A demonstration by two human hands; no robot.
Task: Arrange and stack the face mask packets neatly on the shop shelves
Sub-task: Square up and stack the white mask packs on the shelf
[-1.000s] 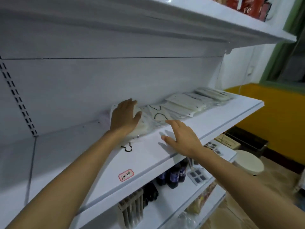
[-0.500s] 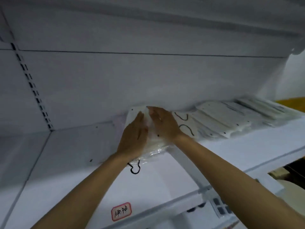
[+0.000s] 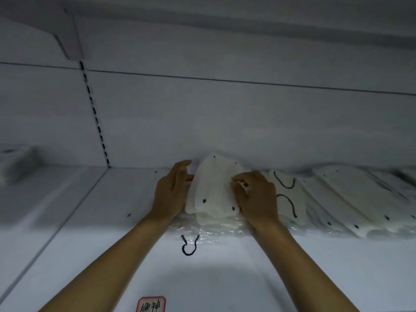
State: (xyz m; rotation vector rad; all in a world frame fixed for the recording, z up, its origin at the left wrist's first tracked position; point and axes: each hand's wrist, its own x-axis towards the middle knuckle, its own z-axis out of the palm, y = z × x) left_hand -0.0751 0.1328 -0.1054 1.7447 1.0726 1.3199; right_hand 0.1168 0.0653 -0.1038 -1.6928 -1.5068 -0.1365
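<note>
On the white shelf [image 3: 90, 255], close against the back panel [image 3: 225, 120], a stack of white face mask packets [image 3: 213, 192] sits between two bare hands. The left hand [image 3: 172, 194] lies along the stack's left side, its fingers [image 3: 180, 171] reaching toward the back edge and lightly curved against the packets; whether they actually grip the stack I cannot tell. The right hand [image 3: 256, 197] rests on the stack's right side, its fingers [image 3: 242, 180] bent and pinching the top packet near its right edge. The top packet is raised at the back and tilts toward the camera. Clear crinkled wrapping [image 3: 213, 230] shows at the front foot of the stack, and a dark ear loop [image 3: 188, 245] trails out of it onto the shelf.

Just to the right of the stack, touching it, a row of more mask packets [image 3: 337, 203] lies overlapping along the back of the shelf, the nearest one showing two dark ear loops [image 3: 287, 194]. A slotted upright [image 3: 95, 115] runs down the back panel at the left. At the far left a blurred pale bundle [image 3: 15, 163] sits on the neighbouring shelf section. A red-bordered label [image 3: 151, 304] with handwritten characters is stuck at the shelf's front edge.
</note>
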